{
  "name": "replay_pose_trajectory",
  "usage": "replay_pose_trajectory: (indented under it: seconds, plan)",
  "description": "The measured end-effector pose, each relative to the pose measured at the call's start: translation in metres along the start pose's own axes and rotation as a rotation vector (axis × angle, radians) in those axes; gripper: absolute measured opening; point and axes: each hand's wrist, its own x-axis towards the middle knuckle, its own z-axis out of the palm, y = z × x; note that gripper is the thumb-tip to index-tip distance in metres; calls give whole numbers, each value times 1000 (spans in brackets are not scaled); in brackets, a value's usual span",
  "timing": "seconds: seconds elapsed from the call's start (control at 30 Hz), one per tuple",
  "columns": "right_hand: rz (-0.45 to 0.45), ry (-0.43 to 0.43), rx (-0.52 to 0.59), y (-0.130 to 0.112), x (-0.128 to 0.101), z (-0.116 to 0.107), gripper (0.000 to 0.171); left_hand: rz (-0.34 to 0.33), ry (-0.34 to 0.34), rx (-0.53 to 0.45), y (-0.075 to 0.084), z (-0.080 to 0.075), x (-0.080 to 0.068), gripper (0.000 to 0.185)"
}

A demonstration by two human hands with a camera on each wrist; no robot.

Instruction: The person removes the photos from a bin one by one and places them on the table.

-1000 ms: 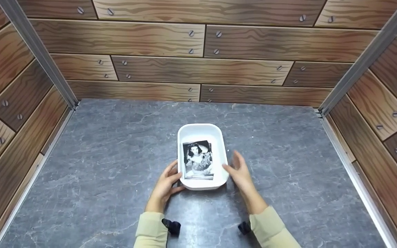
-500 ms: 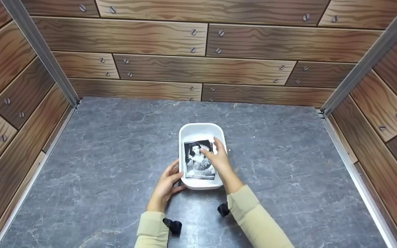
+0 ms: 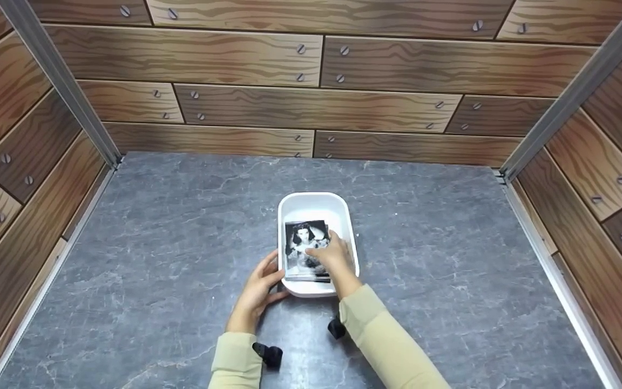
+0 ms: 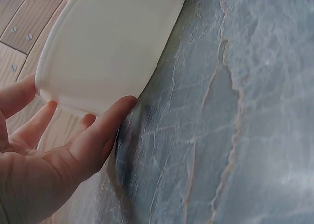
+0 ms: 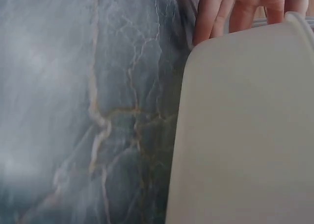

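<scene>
A white plastic tub point(image 3: 311, 200) stands on the dark marbled surface, with a stack of black-and-white photos point(image 3: 303, 235) lying inside. At the tub's near left corner my left hand point(image 3: 255, 286) holds on, fingers along the side and thumb around the near wall. The left wrist view shows that hand point(image 4: 59, 150) at the tub's pale outer wall point(image 4: 113, 47). My right hand point(image 3: 337, 256) reaches into the tub, thumb over the top photo and fingers by the stack's right edge. Its lower fingers are hidden, so I cannot tell if they pinch the photos.
Wood-plank-patterned panels point(image 3: 197, 54) stand at the back and both sides, with grey metal posts point(image 3: 62, 81) at the corners. A black wrist camera point(image 3: 270, 355) sits at the left cuff, and another one point(image 3: 337, 327) at the right cuff.
My right hand has left the tub's right rim, come over it and lowered onto the photos. The stack sits slightly further left in the tub. My left hand stays at the corner.
</scene>
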Motion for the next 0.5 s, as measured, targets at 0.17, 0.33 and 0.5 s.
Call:
replay_pose_trajectory:
  seconds: [0.17,0.33,0.5]
  plan:
    - [9,-11,49,0,4,5,78,6,-16,2,0,-3,-1,62]
    - [24,-69,215,3,8,4,69,6,-25,-2,-1,-4,-2,62]
    - [48,-131,393,7,10,2,70,7,-34,-19,-1,-3,-1,63]
